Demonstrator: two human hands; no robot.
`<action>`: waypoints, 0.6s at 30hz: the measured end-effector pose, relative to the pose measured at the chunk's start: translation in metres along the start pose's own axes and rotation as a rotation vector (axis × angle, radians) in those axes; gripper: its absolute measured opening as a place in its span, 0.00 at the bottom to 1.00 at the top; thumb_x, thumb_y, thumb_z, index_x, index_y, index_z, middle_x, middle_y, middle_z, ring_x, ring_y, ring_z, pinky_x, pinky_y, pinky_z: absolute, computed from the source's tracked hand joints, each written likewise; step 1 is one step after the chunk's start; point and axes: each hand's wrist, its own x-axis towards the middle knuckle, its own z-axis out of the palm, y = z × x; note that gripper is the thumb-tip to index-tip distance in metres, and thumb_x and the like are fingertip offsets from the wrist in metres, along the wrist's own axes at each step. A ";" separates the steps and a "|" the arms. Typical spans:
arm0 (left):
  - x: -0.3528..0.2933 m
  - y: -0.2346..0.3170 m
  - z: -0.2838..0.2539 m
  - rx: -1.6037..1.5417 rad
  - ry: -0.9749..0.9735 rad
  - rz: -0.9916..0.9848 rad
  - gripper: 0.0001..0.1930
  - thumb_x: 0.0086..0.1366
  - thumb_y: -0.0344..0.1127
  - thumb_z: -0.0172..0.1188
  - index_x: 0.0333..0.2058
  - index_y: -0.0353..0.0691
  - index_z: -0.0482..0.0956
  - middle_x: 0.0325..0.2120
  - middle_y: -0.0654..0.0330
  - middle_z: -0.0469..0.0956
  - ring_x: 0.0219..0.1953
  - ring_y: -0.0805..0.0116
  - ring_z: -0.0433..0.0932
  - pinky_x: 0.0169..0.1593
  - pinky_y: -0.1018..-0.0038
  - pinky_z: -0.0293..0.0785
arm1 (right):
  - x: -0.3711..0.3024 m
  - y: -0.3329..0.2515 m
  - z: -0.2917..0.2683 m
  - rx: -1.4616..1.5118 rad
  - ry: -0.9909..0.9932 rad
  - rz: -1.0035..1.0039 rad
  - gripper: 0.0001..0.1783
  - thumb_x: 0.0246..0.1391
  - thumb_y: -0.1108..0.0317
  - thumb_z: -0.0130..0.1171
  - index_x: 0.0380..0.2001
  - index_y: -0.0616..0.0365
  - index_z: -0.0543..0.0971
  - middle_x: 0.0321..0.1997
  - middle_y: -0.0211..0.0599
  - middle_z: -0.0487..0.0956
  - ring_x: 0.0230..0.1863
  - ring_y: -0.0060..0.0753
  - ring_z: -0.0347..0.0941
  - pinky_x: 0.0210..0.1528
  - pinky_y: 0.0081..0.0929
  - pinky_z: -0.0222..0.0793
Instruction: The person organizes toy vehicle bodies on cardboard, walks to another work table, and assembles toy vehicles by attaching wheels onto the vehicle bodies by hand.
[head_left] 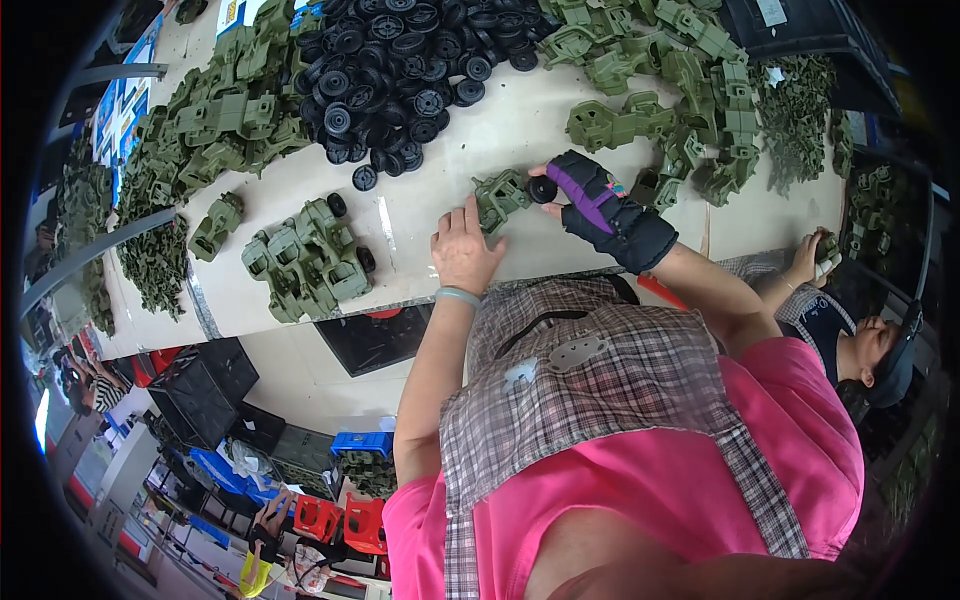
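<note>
A small olive-green plastic toy vehicle body [500, 200] rests on the pale worktop in front of me. My left hand [466, 252], bare with a pale band at the wrist, grips its left side between fingers and thumb. On my right hand [598, 203] is a black and purple glove that leaves the fingertips bare. Those fingertips pinch a black toy wheel [541, 189] at the right end of the vehicle body. Whether the wheel sits on an axle there, I cannot tell.
Beyond my hands lies a big heap of black wheels [388, 72]. Green vehicle bodies are piled at the left [235, 105] and right [690, 100]. A cluster of vehicles, some with wheels [310, 260], stands at the near left. A co-worker's hand [808, 258] is at the far right.
</note>
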 end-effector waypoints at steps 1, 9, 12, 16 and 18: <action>0.003 -0.005 0.005 0.043 -0.031 -0.023 0.40 0.54 0.44 0.73 0.65 0.37 0.72 0.49 0.55 0.78 0.55 0.55 0.77 0.57 0.57 0.77 | 0.004 -0.003 -0.001 -0.024 -0.030 -0.077 0.28 0.50 0.68 0.70 0.56 0.56 0.78 0.48 0.44 0.80 0.52 0.51 0.77 0.55 0.43 0.73; 0.006 -0.010 0.018 0.168 -0.105 -0.005 0.40 0.56 0.50 0.74 0.64 0.37 0.72 0.44 0.56 0.80 0.46 0.57 0.82 0.47 0.62 0.82 | 0.021 -0.015 0.008 -0.291 -0.149 -0.193 0.25 0.49 0.69 0.71 0.52 0.56 0.80 0.48 0.42 0.82 0.50 0.51 0.77 0.53 0.45 0.73; 0.006 -0.009 0.019 0.163 -0.096 -0.018 0.40 0.57 0.50 0.74 0.64 0.37 0.72 0.44 0.55 0.80 0.46 0.57 0.82 0.47 0.62 0.82 | 0.021 -0.014 0.010 -0.329 -0.214 -0.172 0.24 0.50 0.67 0.71 0.52 0.56 0.80 0.46 0.42 0.82 0.49 0.52 0.76 0.52 0.46 0.73; 0.006 -0.006 0.020 0.170 -0.107 -0.029 0.41 0.57 0.51 0.74 0.64 0.35 0.72 0.43 0.55 0.80 0.46 0.57 0.82 0.46 0.63 0.83 | 0.019 -0.019 0.012 -0.335 -0.179 -0.157 0.23 0.45 0.66 0.69 0.48 0.54 0.82 0.43 0.44 0.80 0.48 0.51 0.75 0.52 0.46 0.72; 0.006 -0.004 0.020 0.174 -0.110 -0.028 0.41 0.57 0.50 0.74 0.65 0.35 0.72 0.42 0.55 0.80 0.47 0.57 0.83 0.46 0.63 0.83 | 0.020 -0.019 0.015 -0.323 -0.121 -0.145 0.23 0.46 0.66 0.69 0.48 0.54 0.82 0.43 0.44 0.80 0.48 0.52 0.75 0.51 0.46 0.72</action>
